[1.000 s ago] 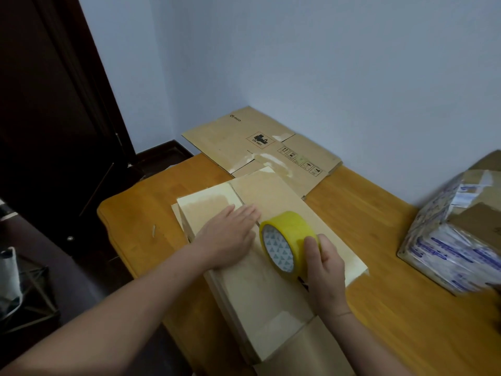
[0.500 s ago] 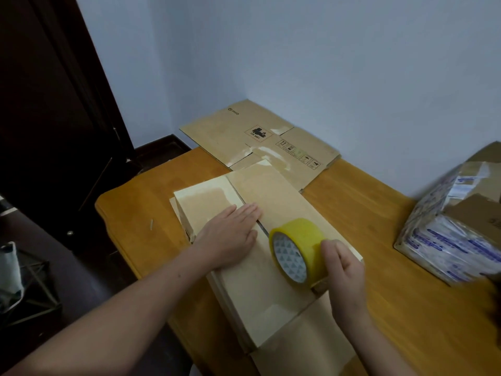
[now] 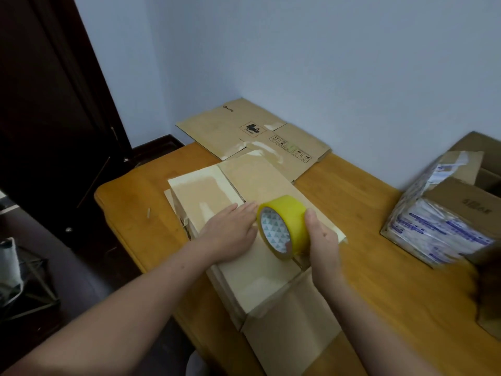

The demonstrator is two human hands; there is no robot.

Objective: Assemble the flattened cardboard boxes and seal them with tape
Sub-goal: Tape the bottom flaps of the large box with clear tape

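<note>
We press the left grip point(image 3: 230, 234) flat on the box point(image 3: 260, 272) flaps; the right grip point(image 3: 322, 240) clamps the tape roll point(image 3: 284, 226). The seam appears untaped; a flattened box point(image 3: 217, 126) awaits assembly.

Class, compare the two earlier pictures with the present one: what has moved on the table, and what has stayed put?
The right hand, gripping the yellow tape roll throughout, drew it slightly towards the person, then carried it back beside the left fingertips. The left hand stayed flat on the box. The flattened cardboard by the wall did not move.
</note>
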